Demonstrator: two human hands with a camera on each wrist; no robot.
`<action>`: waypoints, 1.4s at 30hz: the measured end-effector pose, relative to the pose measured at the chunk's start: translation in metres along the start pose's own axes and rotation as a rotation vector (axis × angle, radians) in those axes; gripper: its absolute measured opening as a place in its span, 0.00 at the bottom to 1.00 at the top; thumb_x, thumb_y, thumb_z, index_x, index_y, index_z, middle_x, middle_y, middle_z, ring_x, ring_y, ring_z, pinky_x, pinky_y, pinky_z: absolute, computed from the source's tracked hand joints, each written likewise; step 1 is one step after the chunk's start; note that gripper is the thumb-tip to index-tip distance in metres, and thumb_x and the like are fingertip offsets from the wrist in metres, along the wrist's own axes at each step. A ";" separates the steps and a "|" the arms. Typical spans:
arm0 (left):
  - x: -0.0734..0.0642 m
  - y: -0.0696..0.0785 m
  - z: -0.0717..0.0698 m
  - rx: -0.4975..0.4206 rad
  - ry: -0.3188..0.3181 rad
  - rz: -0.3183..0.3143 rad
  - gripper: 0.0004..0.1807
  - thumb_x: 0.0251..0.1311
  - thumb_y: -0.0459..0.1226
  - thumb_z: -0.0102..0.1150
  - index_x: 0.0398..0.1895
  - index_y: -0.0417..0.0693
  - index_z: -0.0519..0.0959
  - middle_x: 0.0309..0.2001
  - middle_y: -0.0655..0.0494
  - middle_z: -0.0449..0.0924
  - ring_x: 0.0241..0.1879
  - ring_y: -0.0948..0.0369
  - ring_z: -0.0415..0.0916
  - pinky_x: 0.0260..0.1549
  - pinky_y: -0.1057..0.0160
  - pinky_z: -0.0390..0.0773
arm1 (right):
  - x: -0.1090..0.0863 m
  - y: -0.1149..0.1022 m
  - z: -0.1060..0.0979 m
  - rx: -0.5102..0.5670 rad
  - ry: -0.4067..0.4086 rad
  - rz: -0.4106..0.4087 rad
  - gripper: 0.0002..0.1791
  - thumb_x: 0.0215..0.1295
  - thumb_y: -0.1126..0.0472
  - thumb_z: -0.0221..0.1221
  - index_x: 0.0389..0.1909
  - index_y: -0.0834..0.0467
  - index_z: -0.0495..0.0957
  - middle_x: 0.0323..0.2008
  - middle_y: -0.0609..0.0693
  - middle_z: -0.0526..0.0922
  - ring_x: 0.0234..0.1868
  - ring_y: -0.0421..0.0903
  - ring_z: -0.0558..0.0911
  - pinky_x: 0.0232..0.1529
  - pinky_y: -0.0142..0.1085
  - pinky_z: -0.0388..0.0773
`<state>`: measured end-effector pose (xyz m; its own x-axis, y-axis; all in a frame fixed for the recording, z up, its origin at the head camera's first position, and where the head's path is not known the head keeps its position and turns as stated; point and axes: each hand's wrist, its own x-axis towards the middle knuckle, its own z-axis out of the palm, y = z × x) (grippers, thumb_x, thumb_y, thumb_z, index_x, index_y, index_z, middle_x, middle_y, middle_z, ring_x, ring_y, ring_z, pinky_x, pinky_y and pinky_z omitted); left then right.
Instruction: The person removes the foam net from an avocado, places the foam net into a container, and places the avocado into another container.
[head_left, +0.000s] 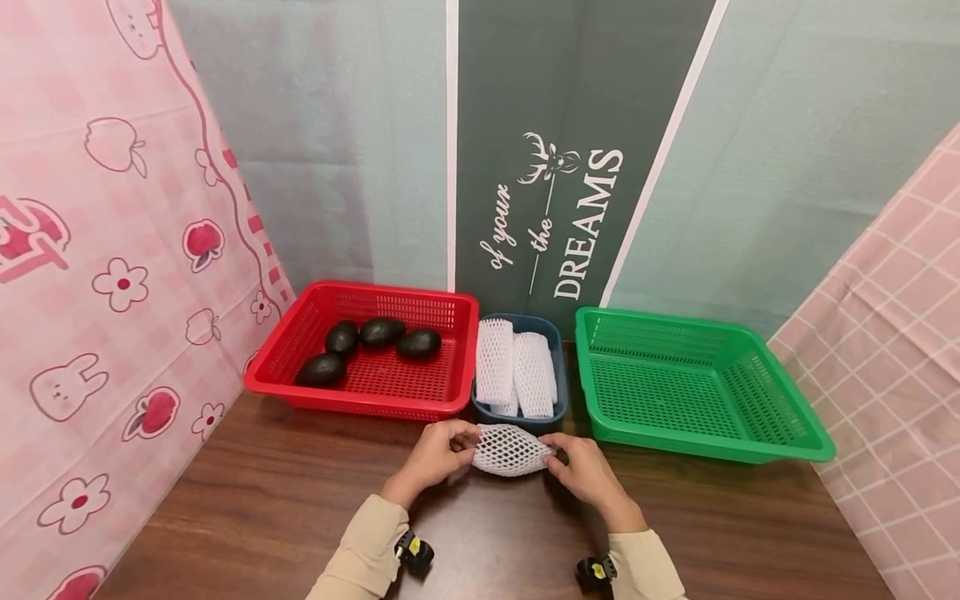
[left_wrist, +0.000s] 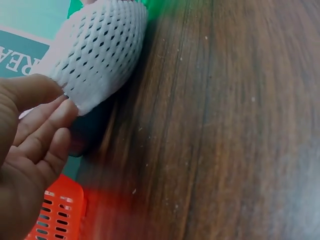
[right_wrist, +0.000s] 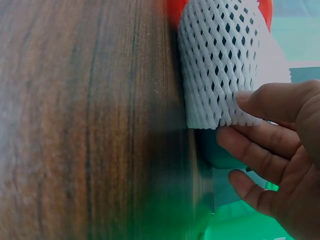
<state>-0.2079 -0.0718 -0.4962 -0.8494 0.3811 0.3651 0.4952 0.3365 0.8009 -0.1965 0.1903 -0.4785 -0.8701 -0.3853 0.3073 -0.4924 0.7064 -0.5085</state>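
Note:
A white foam fruit net (head_left: 512, 451) is held low over the table in front of the blue bin; it bulges in the middle, and dark shows through its holes. My left hand (head_left: 438, 454) pinches the net's left end between thumb and fingers, also seen in the left wrist view, where the net (left_wrist: 107, 47) tapers to that grip. At the other end my right hand (head_left: 588, 473) pinches the edge. In the right wrist view, the thumb lies on the outside of the net (right_wrist: 220, 65) and the fingers are at its open rim.
Several dark avocados (head_left: 382, 332) lie in a red basket (head_left: 360, 407) at the left. The blue bin (head_left: 561, 367) holds more white foam nets (head_left: 533, 375). A green basket (head_left: 712, 450) stands at the right. Cloth-covered walls (head_left: 360, 150) enclose the wooden table (head_left: 247, 500).

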 end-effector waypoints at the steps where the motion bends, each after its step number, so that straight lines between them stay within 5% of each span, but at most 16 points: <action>1: 0.000 0.001 0.000 -0.011 -0.024 -0.016 0.15 0.43 0.21 0.62 0.38 0.34 0.80 0.34 0.47 0.81 0.31 0.54 0.80 0.30 0.63 0.79 | 0.000 0.000 0.000 0.001 0.006 0.001 0.13 0.50 0.70 0.65 0.38 0.58 0.81 0.36 0.47 0.82 0.37 0.43 0.80 0.39 0.41 0.75; 6: 0.003 0.006 -0.001 -0.035 -0.143 -0.079 0.20 0.44 0.22 0.62 0.45 0.32 0.76 0.38 0.45 0.80 0.36 0.52 0.80 0.35 0.59 0.79 | 0.001 0.002 0.001 0.020 0.022 -0.001 0.14 0.47 0.71 0.66 0.36 0.56 0.80 0.35 0.47 0.80 0.38 0.47 0.79 0.40 0.43 0.74; 11: 0.005 0.006 0.002 -0.050 -0.182 -0.080 0.28 0.42 0.21 0.59 0.54 0.29 0.71 0.44 0.41 0.79 0.39 0.53 0.80 0.38 0.63 0.78 | 0.001 0.002 0.002 0.050 -0.009 0.028 0.14 0.48 0.71 0.64 0.36 0.55 0.77 0.34 0.46 0.81 0.35 0.43 0.79 0.38 0.41 0.75; 20: 0.010 0.008 0.006 -0.023 -0.169 -0.079 0.25 0.36 0.21 0.60 0.45 0.36 0.73 0.41 0.44 0.79 0.37 0.56 0.80 0.34 0.64 0.78 | 0.002 0.002 0.004 0.054 0.027 0.022 0.14 0.47 0.72 0.65 0.34 0.55 0.77 0.28 0.43 0.80 0.29 0.39 0.77 0.32 0.37 0.74; 27: 0.010 0.006 0.012 0.088 -0.170 -0.083 0.31 0.33 0.22 0.62 0.50 0.39 0.75 0.41 0.49 0.80 0.36 0.62 0.79 0.34 0.67 0.76 | 0.001 0.000 0.005 0.055 0.026 0.031 0.12 0.48 0.73 0.65 0.32 0.55 0.78 0.28 0.43 0.80 0.28 0.38 0.76 0.30 0.35 0.74; 42: 0.007 0.006 0.014 0.130 -0.157 -0.049 0.31 0.33 0.24 0.65 0.50 0.38 0.75 0.41 0.50 0.79 0.34 0.61 0.77 0.34 0.67 0.75 | -0.003 -0.002 0.003 0.075 0.002 0.056 0.11 0.50 0.72 0.65 0.32 0.55 0.79 0.26 0.45 0.80 0.26 0.37 0.74 0.29 0.33 0.73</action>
<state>-0.2083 -0.0552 -0.4950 -0.8391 0.4878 0.2410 0.4824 0.4621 0.7441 -0.1933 0.1884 -0.4805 -0.8965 -0.3447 0.2784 -0.4429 0.6802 -0.5841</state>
